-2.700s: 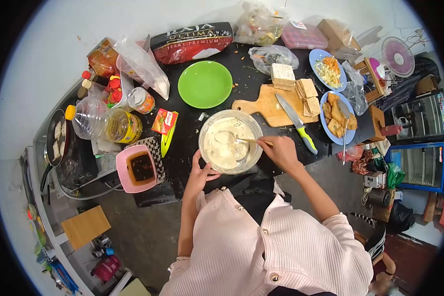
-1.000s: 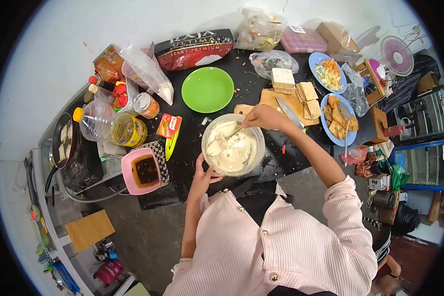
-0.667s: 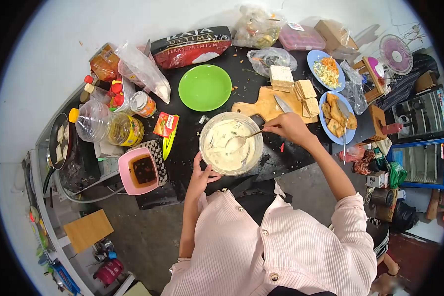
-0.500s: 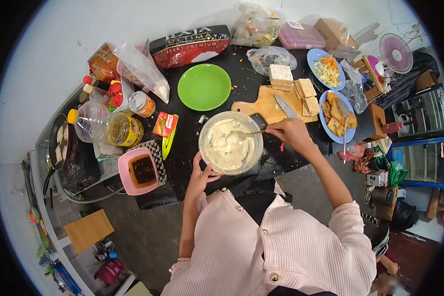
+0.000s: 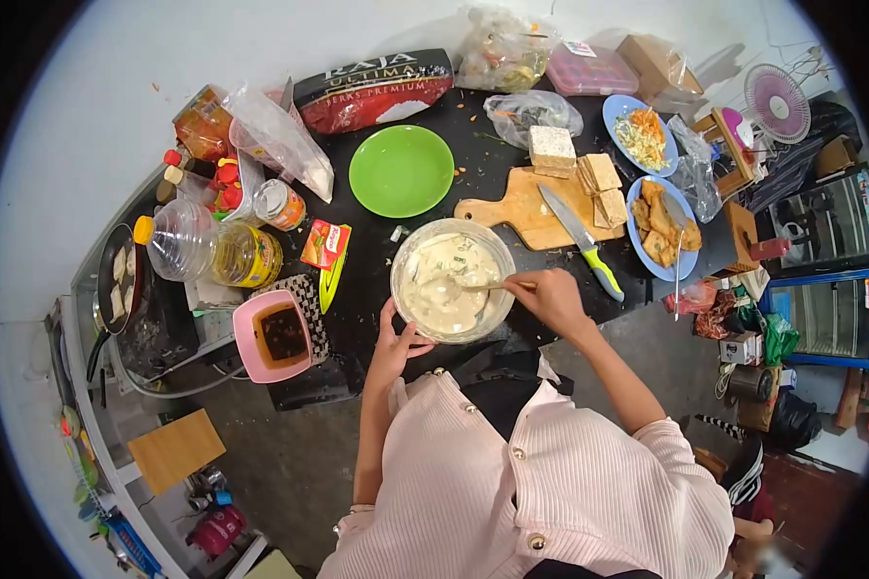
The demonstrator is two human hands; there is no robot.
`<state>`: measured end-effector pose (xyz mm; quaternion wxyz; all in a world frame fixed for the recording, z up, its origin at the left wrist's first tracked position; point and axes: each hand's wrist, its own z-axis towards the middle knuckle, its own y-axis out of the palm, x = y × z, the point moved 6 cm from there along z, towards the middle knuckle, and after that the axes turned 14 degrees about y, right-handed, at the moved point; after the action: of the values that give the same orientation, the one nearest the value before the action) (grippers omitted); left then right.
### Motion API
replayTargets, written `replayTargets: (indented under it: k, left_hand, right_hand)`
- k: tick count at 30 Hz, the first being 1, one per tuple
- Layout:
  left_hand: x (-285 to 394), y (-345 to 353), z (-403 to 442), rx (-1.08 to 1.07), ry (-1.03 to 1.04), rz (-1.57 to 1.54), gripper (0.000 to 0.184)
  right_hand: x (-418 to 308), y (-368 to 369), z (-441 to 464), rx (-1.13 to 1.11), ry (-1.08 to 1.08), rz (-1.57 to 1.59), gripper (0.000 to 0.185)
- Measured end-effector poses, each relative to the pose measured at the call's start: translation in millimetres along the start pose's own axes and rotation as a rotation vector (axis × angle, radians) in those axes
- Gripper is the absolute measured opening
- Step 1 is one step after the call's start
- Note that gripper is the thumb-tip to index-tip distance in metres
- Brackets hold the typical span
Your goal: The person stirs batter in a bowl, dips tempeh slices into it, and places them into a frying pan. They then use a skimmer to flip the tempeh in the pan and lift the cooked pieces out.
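Note:
A clear round bowl (image 5: 397, 294) with creamy white batter (image 5: 441, 297) stands on the black table in front of me. My left hand (image 5: 392, 349) steadies the bowl at its lower left side, fingers curled against the wall. Between the fingers of my right hand (image 5: 554, 305) is the handle of a spoon (image 5: 490, 286), its head down in the batter. Right of the bowl lies a wooden cutting board (image 5: 492, 211). A knife (image 5: 572, 222) with a green handle rests across it, beside blocks of tempeh (image 5: 551, 151).
Behind the bowl is a green plate (image 5: 402, 172). A pink container (image 5: 244, 347) of dark liquid and an oil bottle (image 5: 246, 253) stand left. Blue plates of fried food (image 5: 637, 205) and shredded vegetables (image 5: 616, 108) are at right. A frying pan (image 5: 118, 236) sits far left.
My right hand has shifted left and toward me, taking the spoon through the batter. The knife's green handle now shows from behind it. My left hand stays at the bowl.

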<state>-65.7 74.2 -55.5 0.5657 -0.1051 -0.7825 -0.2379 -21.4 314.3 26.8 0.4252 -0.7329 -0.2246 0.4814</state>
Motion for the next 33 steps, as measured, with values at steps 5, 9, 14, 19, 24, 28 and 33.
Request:
replayTargets:
  k: [5, 9, 14, 19, 24, 28, 33]
  left_hand:
    - [1.7, 1.4, 0.4, -0.009, -0.002, 0.001, 0.059]
    - [4.5, 2.3, 0.0, -0.006, 0.003, 0.002, 0.056]
    - [1.0, 1.1, 0.8, -0.004, 0.013, 0.009, 0.056]
    - [-0.5, 0.5, -0.2, -0.025, 0.022, -0.004, 0.062]
    - [0.8, 1.1, 0.0, -0.010, 0.032, -0.002, 0.055]
    - [-0.4, 0.0, 1.8, -0.028, 0.028, -0.002, 0.056]
    - [-2.5, -1.3, 0.9, -0.029, 0.040, 0.008, 0.058]
  right_hand:
    - [19.3, -26.0, -3.7, 0.016, 0.023, -0.014, 0.019]
    - [17.4, -42.5, -5.3, 0.083, 0.064, -0.021, 0.018]
    - [-3.8, -17.8, -3.7, 0.119, -0.044, 0.027, 0.017]
    - [-5.2, -1.5, 7.6, 0.118, -0.048, 0.014, 0.017]
    - [-1.2, -29.3, 7.1, 0.182, -0.110, 0.054, 0.014]
    - [-1.6, -31.8, -1.6, 0.211, -0.322, -0.092, 0.012]
    - [-7.7, -18.1, -8.8, 0.360, -0.367, -0.063, 0.009]
